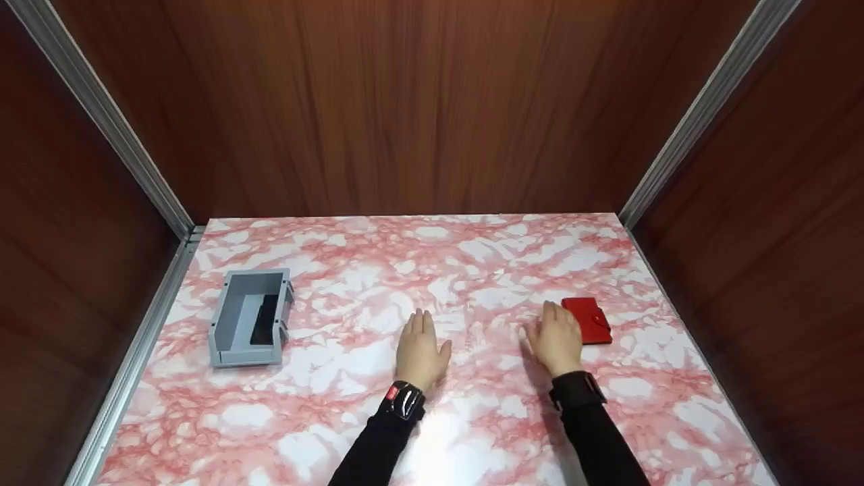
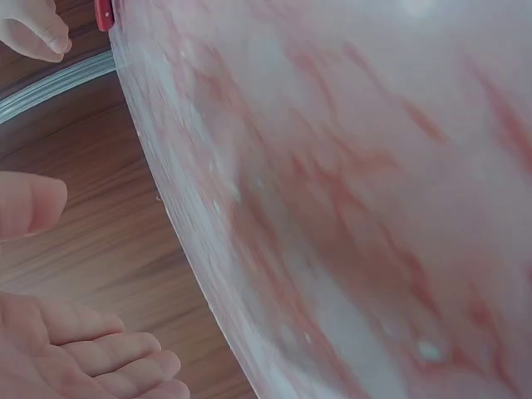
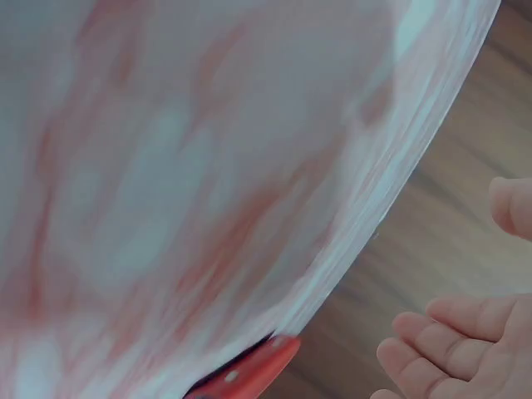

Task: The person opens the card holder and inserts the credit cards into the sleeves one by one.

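Observation:
A red wallet (image 1: 588,320) with a snap strap lies flat on the marbled tabletop, right of centre. My right hand (image 1: 557,339) is just left of it, fingers straight, overlapping its edge in the head view; the palm holds nothing. In the right wrist view the wallet (image 3: 249,370) shows at the bottom, near the fingers (image 3: 453,353). My left hand (image 1: 420,352) is over the middle of the table, fingers extended and thumb apart, also holding nothing. Its fingers (image 2: 116,357) show straight in the left wrist view.
On the left of the table stands a grey open-front bin (image 1: 229,317) with a flat black object (image 1: 264,320) inside. Brown wood-grain panels (image 1: 405,108) with metal corner rails (image 1: 709,108) enclose the pink-and-white tabletop (image 1: 378,270) at the back and both sides.

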### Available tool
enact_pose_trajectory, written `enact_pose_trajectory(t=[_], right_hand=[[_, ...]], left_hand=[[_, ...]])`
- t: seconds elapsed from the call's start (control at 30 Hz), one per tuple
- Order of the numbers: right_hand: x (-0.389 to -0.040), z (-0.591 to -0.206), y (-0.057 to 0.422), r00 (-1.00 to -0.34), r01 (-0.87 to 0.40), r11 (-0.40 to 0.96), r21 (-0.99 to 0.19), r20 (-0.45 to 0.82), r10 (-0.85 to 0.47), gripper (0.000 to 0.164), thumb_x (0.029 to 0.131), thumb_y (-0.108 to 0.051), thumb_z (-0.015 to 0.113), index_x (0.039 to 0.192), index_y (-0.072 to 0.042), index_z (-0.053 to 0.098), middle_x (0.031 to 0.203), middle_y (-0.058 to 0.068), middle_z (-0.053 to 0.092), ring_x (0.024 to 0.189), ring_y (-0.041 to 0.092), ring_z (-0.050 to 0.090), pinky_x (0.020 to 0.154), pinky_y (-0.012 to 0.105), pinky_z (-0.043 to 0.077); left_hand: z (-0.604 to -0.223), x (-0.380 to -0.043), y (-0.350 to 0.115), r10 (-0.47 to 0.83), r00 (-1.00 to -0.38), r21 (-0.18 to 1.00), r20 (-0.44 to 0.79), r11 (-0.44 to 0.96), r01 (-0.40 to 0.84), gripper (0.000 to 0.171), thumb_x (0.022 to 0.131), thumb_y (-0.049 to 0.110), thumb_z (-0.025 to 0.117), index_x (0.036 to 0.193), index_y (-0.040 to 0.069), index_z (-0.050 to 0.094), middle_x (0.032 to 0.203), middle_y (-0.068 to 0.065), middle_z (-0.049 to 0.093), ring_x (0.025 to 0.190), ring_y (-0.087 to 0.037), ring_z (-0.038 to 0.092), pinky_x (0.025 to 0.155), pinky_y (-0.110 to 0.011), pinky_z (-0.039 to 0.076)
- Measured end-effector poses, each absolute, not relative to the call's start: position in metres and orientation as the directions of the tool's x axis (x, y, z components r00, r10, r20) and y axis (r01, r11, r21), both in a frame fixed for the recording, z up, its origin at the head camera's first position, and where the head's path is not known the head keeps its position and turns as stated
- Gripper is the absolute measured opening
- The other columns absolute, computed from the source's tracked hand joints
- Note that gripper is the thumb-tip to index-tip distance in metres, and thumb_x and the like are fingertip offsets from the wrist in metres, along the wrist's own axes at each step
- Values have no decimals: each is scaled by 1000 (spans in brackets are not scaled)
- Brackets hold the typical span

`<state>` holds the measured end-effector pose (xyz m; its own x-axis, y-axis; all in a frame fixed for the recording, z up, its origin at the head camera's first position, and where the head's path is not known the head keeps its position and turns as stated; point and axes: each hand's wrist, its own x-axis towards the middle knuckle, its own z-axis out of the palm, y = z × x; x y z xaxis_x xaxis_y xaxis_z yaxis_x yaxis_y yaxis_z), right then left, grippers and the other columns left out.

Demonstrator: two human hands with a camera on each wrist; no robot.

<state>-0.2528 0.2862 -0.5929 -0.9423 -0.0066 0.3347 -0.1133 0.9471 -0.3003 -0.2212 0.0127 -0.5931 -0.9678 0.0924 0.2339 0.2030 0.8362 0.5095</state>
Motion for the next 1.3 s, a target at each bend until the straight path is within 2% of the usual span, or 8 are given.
enact_pose_trajectory(t=[0.33, 0.53, 0.77, 0.97, 1.13, 1.3], right_hand=[[-267, -590, 338, -934, 66, 943, -327, 313, 174, 52, 88, -23, 70, 116, 18, 53, 112, 40, 54, 106, 56, 48, 90, 63, 39], [-272, -589, 362, -937, 191, 921, -340, 217, 275, 55, 91, -27, 66, 113, 22, 51, 112, 42, 50, 105, 57, 45, 91, 61, 38], [-278, -590, 379, -942, 299, 893, -336, 47, 333, 58, 95, -31, 58, 111, 24, 50, 113, 44, 48, 106, 58, 45, 87, 64, 41], [-281, -590, 385, -938, 343, 873, -346, -83, 336, 59, 98, -34, 52, 115, 23, 51, 114, 45, 46, 109, 60, 43, 86, 66, 43], [-285, -586, 390, -934, 356, 869, -343, -125, 334, 57, 100, -34, 52, 117, 21, 52, 115, 45, 46, 111, 59, 42, 89, 64, 42], [-288, -587, 393, -921, 389, 851, -353, -141, 363, 53, 98, -32, 56, 117, 17, 56, 115, 43, 51, 109, 55, 47, 89, 61, 43]], left_hand=[[-595, -224, 38, 98, -936, 560, 339, 778, 285, 64, 87, 23, 72, 132, -16, 50, 131, -31, 54, 121, -43, 53, 105, -47, 40], [-596, -222, 53, 82, -935, 616, 346, 732, 292, 56, 87, 20, 72, 128, -14, 55, 120, -27, 62, 111, -40, 61, 98, -45, 47], [-600, -220, 70, 102, -934, 617, 341, 726, 304, 50, 87, 18, 72, 124, -12, 59, 110, -24, 66, 101, -37, 65, 90, -43, 51], [-601, -219, 80, 125, -931, 592, 343, 741, 317, 48, 87, 19, 72, 122, -12, 60, 110, -23, 67, 102, -35, 65, 92, -41, 50], [-599, -219, 85, 127, -939, 604, 319, 737, 304, 48, 87, 20, 70, 123, -11, 61, 110, -22, 67, 103, -35, 65, 93, -40, 50], [-599, -220, 89, 122, -948, 619, 295, 731, 287, 47, 88, 20, 70, 124, -9, 61, 110, -22, 67, 102, -34, 65, 92, -39, 50]])
